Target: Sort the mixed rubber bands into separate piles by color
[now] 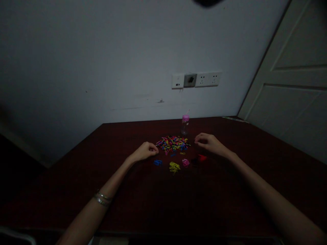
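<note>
A mixed heap of colourful rubber bands (172, 143) lies on the dark red-brown table. At its left edge is my left hand (146, 150), with the fingers curled and the tips pressed together; whatever they may hold is too small to see. To the right of the heap hovers my right hand (209, 143), its thumb and fingers bent into a pinch, contents hidden. Nearer to me lie small single-colour groups: blue bands (157, 162), yellow bands (174, 167), pink bands (185, 163) and red bands (202, 158). Beside the red ones, black bands (194, 161) barely show in the dim light.
Behind the heap stands a clear bottle (184, 127) with a pink lid. The table (143, 204) runs back to a white wall bearing sockets and a switch (190, 80). A pale panelled door (293, 88) stands at the right.
</note>
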Demonstrator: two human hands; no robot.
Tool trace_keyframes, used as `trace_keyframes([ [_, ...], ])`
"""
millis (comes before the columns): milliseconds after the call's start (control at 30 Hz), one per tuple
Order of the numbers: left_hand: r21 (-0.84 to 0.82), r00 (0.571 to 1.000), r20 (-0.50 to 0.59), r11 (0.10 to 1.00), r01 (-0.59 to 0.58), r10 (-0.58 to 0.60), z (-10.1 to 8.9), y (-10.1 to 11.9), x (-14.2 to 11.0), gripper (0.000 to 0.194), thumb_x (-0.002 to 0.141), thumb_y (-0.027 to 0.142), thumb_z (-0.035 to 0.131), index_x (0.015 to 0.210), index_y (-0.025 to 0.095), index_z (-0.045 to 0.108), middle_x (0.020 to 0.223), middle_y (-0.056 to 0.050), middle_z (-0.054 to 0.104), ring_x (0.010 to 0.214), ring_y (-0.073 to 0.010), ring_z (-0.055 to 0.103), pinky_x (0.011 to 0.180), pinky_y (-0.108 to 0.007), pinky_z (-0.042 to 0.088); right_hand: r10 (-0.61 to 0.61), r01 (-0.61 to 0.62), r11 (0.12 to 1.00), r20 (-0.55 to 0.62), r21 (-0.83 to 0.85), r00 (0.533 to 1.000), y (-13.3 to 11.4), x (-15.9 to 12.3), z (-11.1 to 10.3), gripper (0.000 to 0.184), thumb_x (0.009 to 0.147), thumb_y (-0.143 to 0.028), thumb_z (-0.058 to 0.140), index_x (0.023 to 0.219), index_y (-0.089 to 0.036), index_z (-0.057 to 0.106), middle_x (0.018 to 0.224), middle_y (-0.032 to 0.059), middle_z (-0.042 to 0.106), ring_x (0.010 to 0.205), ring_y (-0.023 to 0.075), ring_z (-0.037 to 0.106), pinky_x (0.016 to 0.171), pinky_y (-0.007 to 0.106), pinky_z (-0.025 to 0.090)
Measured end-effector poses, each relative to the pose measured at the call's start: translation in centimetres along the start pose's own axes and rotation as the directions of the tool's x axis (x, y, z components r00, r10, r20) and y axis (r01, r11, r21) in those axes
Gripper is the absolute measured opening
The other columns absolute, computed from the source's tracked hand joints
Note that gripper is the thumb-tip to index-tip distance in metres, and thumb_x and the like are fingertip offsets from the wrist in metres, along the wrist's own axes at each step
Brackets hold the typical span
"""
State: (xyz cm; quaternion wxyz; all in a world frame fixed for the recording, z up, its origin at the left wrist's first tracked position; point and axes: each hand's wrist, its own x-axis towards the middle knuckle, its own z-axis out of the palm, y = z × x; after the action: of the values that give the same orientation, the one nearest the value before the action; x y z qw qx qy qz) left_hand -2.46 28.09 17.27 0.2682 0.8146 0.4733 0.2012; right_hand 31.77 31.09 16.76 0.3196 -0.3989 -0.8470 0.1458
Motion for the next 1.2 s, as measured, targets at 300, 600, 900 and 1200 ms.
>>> trace_keyframes([
  [300, 0.288, 0.988, 0.085, 0.946, -0.149, 0.130, 2.2, 2.7, 2.3, 0.020, 0.076, 0.027, 0.054, 0.086, 0.018, 0.069, 0.079, -0.003, 0.064, 0.070, -0.0134, 0.054, 0.060, -0.021, 0.036, -0.005, 0.005, 0.994, -0.004, -0.107, 1.000, 0.0, -0.6, -0.3, 0.012, 0.075, -0.020, 0.051, 0.076, -0.018, 0.063, 0.088, 0.0061, 0.060, 0.081, 0.0189, 0.056, 0.075, 0.034, 0.045],
  [600, 0.403, 0.978, 0.165, 0.896, -0.186, 0.129, 3.2, 3.6, 3.4, 0.014, 0.074, 0.025, 0.058, 0.081, 0.018, 0.068, 0.082, -0.004, 0.063, 0.074, -0.0161, 0.056, 0.056, -0.022, 0.033, 0.015, -0.004, 0.981, 0.052, -0.195, 0.999, -1.2, -0.9, -0.1, 0.012, 0.076, -0.017, 0.050, 0.077, -0.018, 0.062, 0.088, 0.0069, 0.059, 0.084, 0.0197, 0.054, 0.076, 0.034, 0.045],
  [900, 0.414, 0.974, 0.160, 0.885, -0.213, 0.160, 3.6, 3.6, 3.4, 0.015, 0.073, 0.013, 0.050, 0.073, 0.017, 0.065, 0.082, -0.004, 0.063, 0.072, -0.0150, 0.054, 0.057, -0.023, 0.033, -0.005, 0.024, 0.976, 0.088, -0.215, 0.996, -1.4, -0.9, 0.3, 0.013, 0.078, -0.017, 0.048, 0.079, -0.018, 0.062, 0.089, 0.0070, 0.058, 0.083, 0.0189, 0.054, 0.073, 0.032, 0.045],
  [1200, 0.308, 0.981, 0.131, 0.935, -0.175, 0.140, 2.9, 3.6, 3.3, 0.014, 0.070, 0.011, 0.051, 0.072, 0.015, 0.065, 0.076, -0.003, 0.061, 0.067, -0.0122, 0.051, 0.058, -0.021, 0.034, -0.001, 0.022, 0.976, 0.099, -0.215, 0.995, -1.5, -1.0, 0.4, 0.013, 0.079, -0.019, 0.049, 0.080, -0.018, 0.061, 0.089, 0.0070, 0.058, 0.082, 0.0185, 0.054, 0.072, 0.032, 0.045],
])
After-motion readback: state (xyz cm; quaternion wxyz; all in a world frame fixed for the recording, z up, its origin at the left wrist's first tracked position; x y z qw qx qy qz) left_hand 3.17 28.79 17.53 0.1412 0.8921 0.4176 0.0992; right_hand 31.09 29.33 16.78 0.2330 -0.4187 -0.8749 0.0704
